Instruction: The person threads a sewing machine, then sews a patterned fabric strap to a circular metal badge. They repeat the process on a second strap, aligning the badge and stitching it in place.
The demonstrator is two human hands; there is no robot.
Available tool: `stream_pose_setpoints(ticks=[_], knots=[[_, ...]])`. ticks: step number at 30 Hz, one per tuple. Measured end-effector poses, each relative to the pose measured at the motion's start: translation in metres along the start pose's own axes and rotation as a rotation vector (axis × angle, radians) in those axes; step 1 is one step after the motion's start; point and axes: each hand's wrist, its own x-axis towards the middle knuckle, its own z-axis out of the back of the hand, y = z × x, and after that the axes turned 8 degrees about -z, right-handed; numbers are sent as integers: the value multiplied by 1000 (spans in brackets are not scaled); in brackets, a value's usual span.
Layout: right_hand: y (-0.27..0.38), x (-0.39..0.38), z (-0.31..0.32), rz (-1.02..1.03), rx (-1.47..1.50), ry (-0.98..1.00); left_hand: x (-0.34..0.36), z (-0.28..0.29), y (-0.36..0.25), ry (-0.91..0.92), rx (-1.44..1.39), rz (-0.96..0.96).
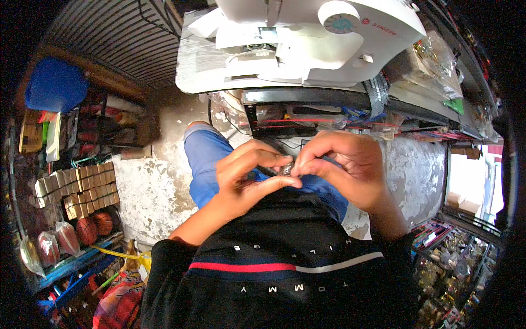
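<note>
My left hand (252, 175) is closed on a small metallic piece (285, 169), possibly a bobbin or bobbin case, held between thumb and fingers above my lap. My right hand (339, 164) pinches at the same piece from the right, its fingertips covering part of it; any thread there is too small to make out. Beyond my hands, a white sewing machine (323, 49) stands on a pale tabletop (194, 66), with its needle area above and slightly left of the hands. My knee in blue cloth (208, 153) is under and behind my left hand.
A dark table frame (274, 96) runs below the machine, with cables and bags. At left are shelves with a blue container (55, 85), bundled cartons (87, 183) and several balls (87, 230). Small parts in racks (449, 268) sit at lower right; plastic bags (433, 66) lie right of the machine.
</note>
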Motion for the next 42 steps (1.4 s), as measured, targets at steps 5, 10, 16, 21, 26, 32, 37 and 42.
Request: stream_pose_setpoints(ticks=[5,10,16,21,26,32,37,42], knots=[[-12,37,-25,314,-743,46,-19,-13,48,-138,-299,405],[-24,48,-77,416,-825,1,16,-21,147,-348,-800,615],[-49,13,-65,394,-528,54,70,-29,189,-643,-834,603],[-84,-8,-42,184,-346,-23,85,-32,195,-702,-819,651],[-101,-18,-47,175,-207,-28,96,-34,213,-822,-858,656],[-108,-20,-49,172,-175,-5,104,-41,212,-1034,-867,719],[-112,-22,-49,199,-176,-26,105,-42,203,-984,-789,726],[-116,-23,-53,188,-177,-13,112,-49,198,-1077,-731,700]])
